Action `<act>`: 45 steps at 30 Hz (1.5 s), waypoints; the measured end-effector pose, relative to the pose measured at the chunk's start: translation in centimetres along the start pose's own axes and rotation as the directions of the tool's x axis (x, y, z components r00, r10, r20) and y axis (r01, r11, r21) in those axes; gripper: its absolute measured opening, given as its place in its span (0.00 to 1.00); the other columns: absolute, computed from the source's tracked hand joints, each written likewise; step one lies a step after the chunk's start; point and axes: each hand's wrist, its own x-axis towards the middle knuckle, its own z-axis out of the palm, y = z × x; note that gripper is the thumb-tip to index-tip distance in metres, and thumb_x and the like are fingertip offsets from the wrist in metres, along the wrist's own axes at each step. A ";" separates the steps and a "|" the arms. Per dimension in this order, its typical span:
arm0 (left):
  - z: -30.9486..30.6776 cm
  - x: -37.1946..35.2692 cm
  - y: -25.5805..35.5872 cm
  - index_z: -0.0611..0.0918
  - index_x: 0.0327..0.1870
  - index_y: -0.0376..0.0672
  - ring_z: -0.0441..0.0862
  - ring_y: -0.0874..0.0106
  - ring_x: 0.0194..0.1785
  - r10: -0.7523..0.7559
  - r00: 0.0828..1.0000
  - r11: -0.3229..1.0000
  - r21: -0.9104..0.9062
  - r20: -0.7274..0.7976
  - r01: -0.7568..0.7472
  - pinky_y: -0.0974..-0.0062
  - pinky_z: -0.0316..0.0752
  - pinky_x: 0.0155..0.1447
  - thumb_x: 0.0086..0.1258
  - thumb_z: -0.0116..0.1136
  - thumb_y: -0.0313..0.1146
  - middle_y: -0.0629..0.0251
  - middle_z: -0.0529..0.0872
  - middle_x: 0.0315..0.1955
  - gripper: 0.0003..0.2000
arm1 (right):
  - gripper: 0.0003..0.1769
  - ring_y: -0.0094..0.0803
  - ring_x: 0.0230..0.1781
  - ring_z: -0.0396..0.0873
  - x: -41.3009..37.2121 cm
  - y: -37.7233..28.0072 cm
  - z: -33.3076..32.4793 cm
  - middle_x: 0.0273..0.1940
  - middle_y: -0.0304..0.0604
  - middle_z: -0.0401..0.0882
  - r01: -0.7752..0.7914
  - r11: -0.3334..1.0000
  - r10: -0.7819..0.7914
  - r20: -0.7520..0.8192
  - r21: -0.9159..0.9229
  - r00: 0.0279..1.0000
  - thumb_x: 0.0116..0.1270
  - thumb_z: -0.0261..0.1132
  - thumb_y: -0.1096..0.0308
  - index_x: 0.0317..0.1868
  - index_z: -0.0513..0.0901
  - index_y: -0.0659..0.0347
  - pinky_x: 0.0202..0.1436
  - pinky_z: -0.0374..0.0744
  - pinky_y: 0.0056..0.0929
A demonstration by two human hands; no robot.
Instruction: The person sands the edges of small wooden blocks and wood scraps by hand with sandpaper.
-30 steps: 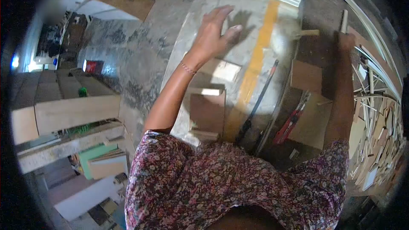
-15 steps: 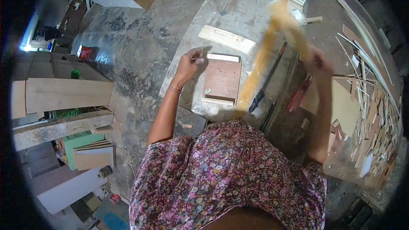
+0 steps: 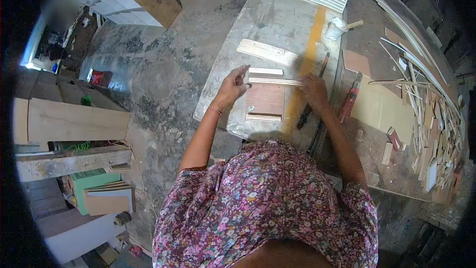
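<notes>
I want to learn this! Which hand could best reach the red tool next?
Right, probably. The right hand holds the strip end nearest the red tool; the left hand holds the far end, across the board.

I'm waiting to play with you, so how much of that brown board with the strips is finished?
Done, it seems: one pale strip sits along the brown board at its near edge. In hand: the left hand and right hand hold a thin strip across the board's far end. Left, probably: fixing that strip; spare slats lie farther along the bench.
</notes>
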 end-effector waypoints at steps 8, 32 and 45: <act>0.5 0.9 1.3 0.72 0.57 0.40 0.75 0.66 0.51 0.095 0.995 0.956 0.277 0.039 -0.102 0.75 0.70 0.53 0.51 0.61 0.19 0.57 0.77 0.49 0.27 | 0.16 0.44 0.41 0.74 0.7 0.5 1.7 0.37 0.46 0.74 0.013 0.996 -0.018 -0.054 -0.091 0.998 0.51 0.64 0.65 0.42 0.79 0.58 0.46 0.70 0.43; 3.9 0.1 2.0 0.76 0.50 0.31 0.79 0.50 0.32 0.234 0.941 0.772 0.635 -0.246 -0.026 0.67 0.72 0.32 0.62 0.54 0.27 0.36 0.75 0.30 0.16 | 0.25 0.37 0.47 0.71 1.9 -0.3 3.4 0.40 0.40 0.74 0.038 0.968 -0.033 0.026 -0.249 0.999 0.48 0.65 0.59 0.50 0.77 0.49 0.54 0.59 0.50; 4.8 -0.3 2.0 0.78 0.47 0.30 0.79 0.51 0.25 0.206 0.911 0.815 0.578 -0.357 0.042 0.63 0.71 0.30 0.59 0.54 0.26 0.38 0.77 0.23 0.15 | 0.17 0.37 0.39 0.72 2.4 -0.4 3.3 0.33 0.39 0.72 0.047 0.985 -0.048 -0.001 -0.164 0.999 0.50 0.65 0.60 0.43 0.82 0.48 0.45 0.64 0.40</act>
